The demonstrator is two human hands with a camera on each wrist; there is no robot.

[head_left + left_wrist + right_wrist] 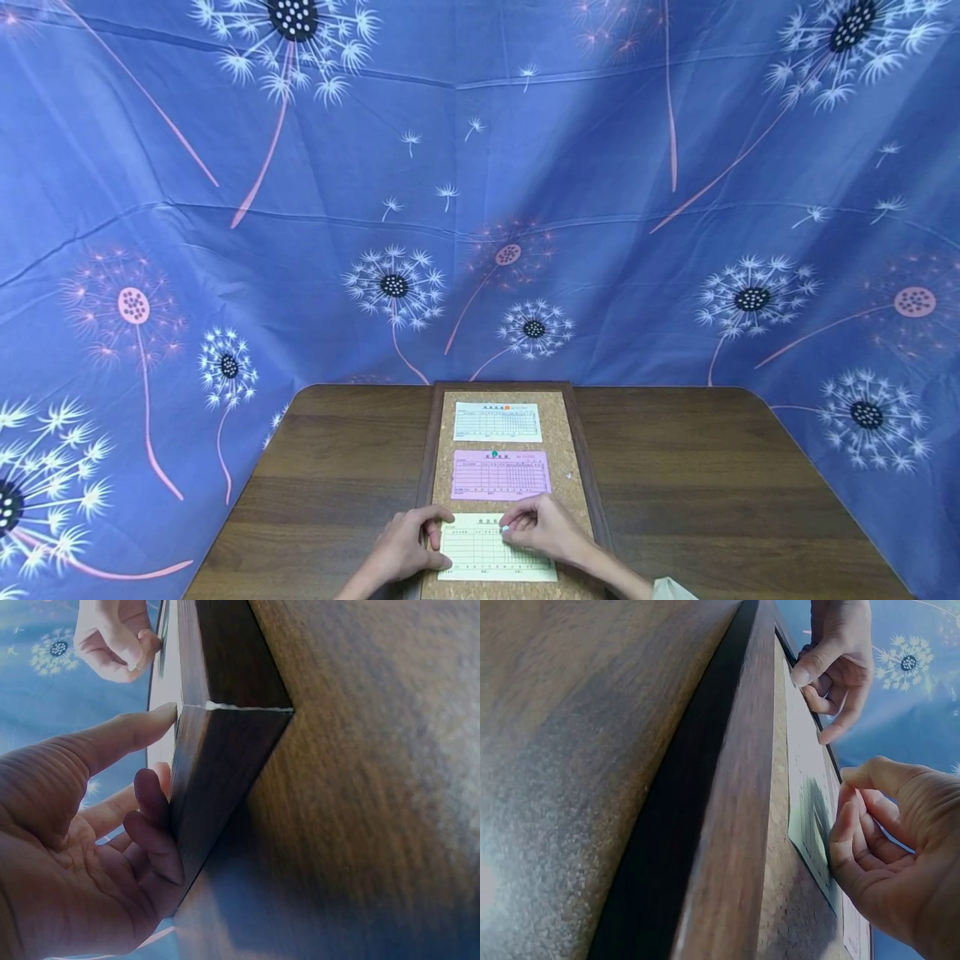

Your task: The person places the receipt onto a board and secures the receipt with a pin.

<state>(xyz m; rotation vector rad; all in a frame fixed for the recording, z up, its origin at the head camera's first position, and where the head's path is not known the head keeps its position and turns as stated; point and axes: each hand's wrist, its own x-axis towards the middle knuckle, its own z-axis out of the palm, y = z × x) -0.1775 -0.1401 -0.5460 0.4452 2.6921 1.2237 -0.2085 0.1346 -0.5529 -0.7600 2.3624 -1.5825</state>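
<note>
A pale yellow-green printed slip (476,550) lies on the cork board (570,442), nearest the person. My left hand (408,546) holds down the slip's left side, thumb at the lower corner and forefinger at the upper one; its other fingers are bent by the board's frame. Over the slip's upper middle, my right hand (543,529) pinches a small white push pin (505,529) between thumb and forefinger. Its point is hidden. Further up, a pink slip (501,479) carries a green push pin (494,454), and a whitish slip (495,425) an orange one (507,407).
The board's dark wooden frame (585,467) stands up from the brown wooden table (697,492). A small pale object (568,475) sits on the cork right of the pink slip. A blue dandelion-print cloth (480,167) hangs behind the table and at its sides.
</note>
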